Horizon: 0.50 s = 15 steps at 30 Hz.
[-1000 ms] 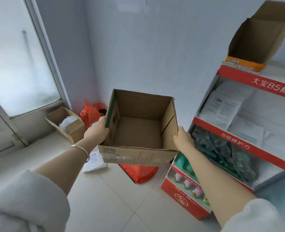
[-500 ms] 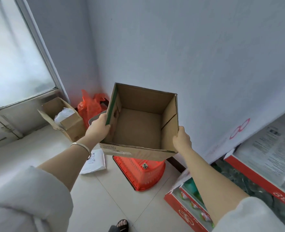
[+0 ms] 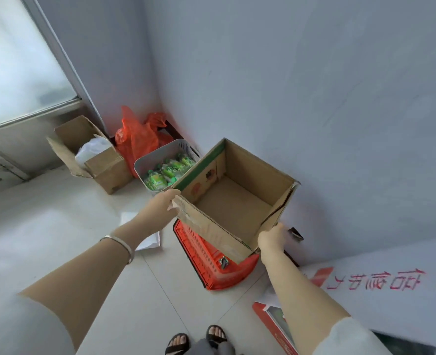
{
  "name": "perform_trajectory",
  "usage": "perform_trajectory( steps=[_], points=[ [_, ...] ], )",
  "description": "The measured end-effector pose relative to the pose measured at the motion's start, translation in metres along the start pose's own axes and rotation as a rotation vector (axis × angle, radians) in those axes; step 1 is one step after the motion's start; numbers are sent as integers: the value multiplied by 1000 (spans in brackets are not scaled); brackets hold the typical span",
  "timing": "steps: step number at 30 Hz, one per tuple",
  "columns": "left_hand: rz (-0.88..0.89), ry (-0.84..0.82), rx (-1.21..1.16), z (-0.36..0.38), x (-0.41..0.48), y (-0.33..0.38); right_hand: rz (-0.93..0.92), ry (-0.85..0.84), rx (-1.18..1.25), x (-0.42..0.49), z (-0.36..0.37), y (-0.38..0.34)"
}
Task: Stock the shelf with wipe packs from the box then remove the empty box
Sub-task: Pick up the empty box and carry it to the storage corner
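Observation:
An empty brown cardboard box (image 3: pixel 232 201) with a green strip along its left rim hangs in the air, mouth up, above a red plastic basket (image 3: pixel 211 265). My left hand (image 3: pixel 160 204) grips its near left corner. My right hand (image 3: pixel 272 238) grips its near right corner. Nothing lies inside the box. Only the white side panel and red lower edge of the shelf (image 3: pixel 365 285) show at the right; its shelves are out of view.
A white basket (image 3: pixel 145 162) holding green packs stands by the wall. To its left sit an orange plastic bag (image 3: pixel 137 139) and another open carton (image 3: pixel 96 160). A white paper (image 3: pixel 147 239) lies on the tiled floor. My sandalled feet (image 3: pixel 196 339) are at the bottom.
My view has swung left and down, away from the shelf. The box has gone lower and to the right, over the red basket. Both hands keep their grip.

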<state>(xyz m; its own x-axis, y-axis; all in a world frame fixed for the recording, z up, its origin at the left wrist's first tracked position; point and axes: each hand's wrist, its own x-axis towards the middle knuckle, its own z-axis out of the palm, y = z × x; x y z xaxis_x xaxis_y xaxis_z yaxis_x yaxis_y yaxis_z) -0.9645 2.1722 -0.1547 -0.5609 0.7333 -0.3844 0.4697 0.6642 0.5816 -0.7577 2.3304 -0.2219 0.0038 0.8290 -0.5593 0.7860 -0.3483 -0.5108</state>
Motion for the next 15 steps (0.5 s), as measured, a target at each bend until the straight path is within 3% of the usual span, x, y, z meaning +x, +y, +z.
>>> perform_trajectory(
  steps=[10, 15],
  points=[
    [-151, -137, 26, 81, 11, -62, 210, -136, 188, 65, 73, 43],
    [-124, -146, 50, 84, 16, -55, 268, -178, 274, 64, 71, 40]
  ],
)
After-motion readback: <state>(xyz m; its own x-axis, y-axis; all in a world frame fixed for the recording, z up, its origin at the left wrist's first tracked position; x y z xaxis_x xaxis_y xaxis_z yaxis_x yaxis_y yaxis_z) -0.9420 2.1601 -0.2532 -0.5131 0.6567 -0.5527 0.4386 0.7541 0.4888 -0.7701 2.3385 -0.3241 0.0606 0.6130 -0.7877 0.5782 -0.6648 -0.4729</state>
